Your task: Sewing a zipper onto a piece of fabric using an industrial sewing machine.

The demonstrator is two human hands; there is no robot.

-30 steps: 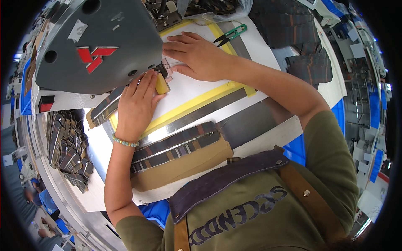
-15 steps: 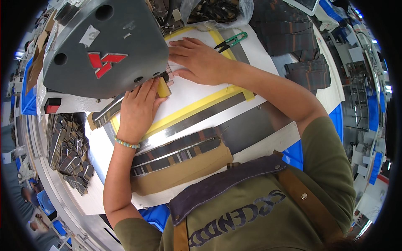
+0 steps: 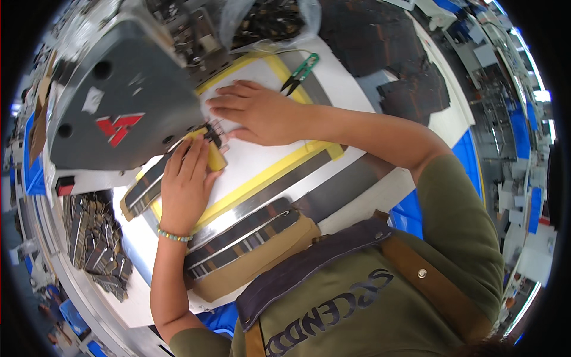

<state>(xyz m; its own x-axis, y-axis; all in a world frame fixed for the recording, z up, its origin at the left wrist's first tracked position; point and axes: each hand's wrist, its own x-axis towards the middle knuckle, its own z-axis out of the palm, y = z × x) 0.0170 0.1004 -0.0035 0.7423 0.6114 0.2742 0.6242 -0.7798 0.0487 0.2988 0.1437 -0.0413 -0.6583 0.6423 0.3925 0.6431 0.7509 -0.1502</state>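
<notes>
My left hand (image 3: 185, 187), with a beaded bracelet at the wrist, lies with fingers stretched out beside the dark grey head of a sewing machine (image 3: 128, 107). Its fingertips reach a yellow block (image 3: 215, 158) next to the presser foot (image 3: 213, 132). A plaid fabric strip (image 3: 141, 191) on brown backing runs out from under this hand, its far end hidden. My right hand (image 3: 262, 114) rests flat on the white work surface just right of the presser foot, fingers spread and nothing visible in them.
Yellow tape (image 3: 256, 199) borders the work surface. Closer to me lies a plaid piece with a zipper (image 3: 244, 238) on brown card. Small plaid pieces (image 3: 98, 238) are heaped at left. Green-handled thread snips (image 3: 302, 72), a plastic bag (image 3: 273, 21) and dark plaid panels (image 3: 380, 41) lie beyond.
The whole view has shifted, so the machine and both hands sit lower and further left in the picture. Relative to the machine, both hands stay in nearly the same places.
</notes>
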